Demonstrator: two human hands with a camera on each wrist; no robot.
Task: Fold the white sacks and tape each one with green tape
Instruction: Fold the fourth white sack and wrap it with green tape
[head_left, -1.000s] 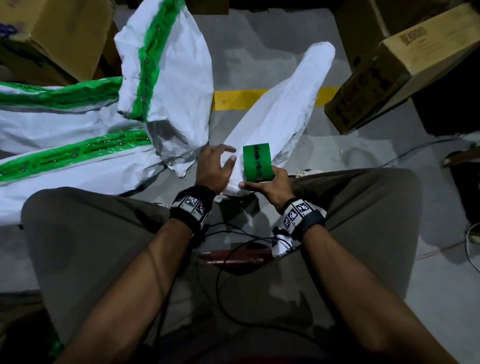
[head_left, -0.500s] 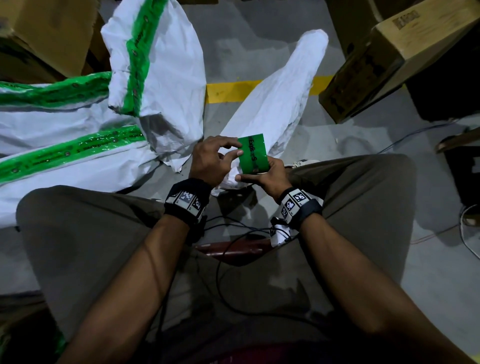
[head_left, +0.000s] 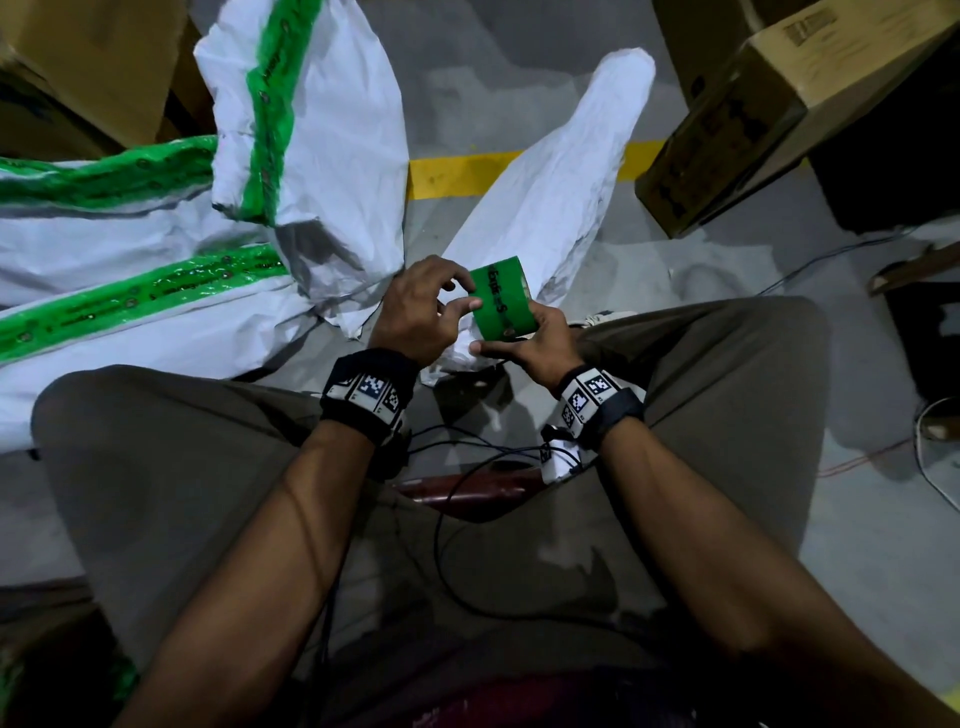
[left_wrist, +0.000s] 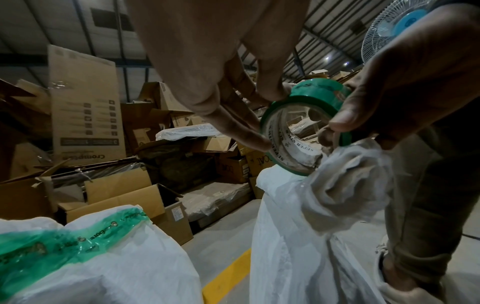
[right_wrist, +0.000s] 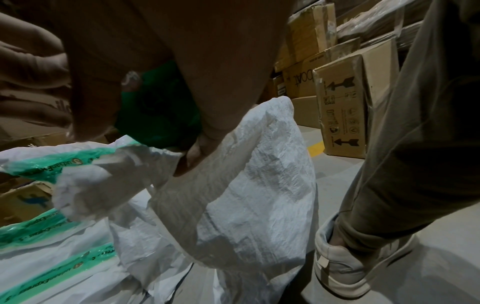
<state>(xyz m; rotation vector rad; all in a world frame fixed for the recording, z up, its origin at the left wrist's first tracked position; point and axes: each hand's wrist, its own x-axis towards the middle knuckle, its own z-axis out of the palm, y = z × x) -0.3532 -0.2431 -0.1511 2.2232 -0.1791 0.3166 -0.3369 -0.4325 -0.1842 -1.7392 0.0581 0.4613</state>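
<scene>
I sit on the floor with a green tape roll (head_left: 501, 301) held over my lap. My right hand (head_left: 535, 343) grips the roll from below and the right; in the left wrist view its thumb (left_wrist: 348, 121) presses the roll (left_wrist: 319, 92) rim. My left hand (head_left: 421, 312) pinches at the roll's left edge with thumb and fingertips (left_wrist: 249, 139). A rolled white sack (head_left: 550, 197) stretches away on the floor, its bunched near end (left_wrist: 345, 185) just under the roll. In the right wrist view the roll (right_wrist: 155, 115) is dark and mostly hidden by my palm.
Taped white sacks (head_left: 156, 291) lie at the left, and one taped sack (head_left: 322, 130) stands upright. Cardboard boxes (head_left: 779, 104) stand at the right and back left (head_left: 78, 62). A yellow floor line (head_left: 457, 176) crosses behind. Cables (head_left: 467, 467) lie between my legs. My shoe (right_wrist: 350, 267) is beside the sack.
My left hand, open beside the roll a second ago, has closed its thumb and fingers onto the roll's left edge. The roll has tilted a little in my right hand.
</scene>
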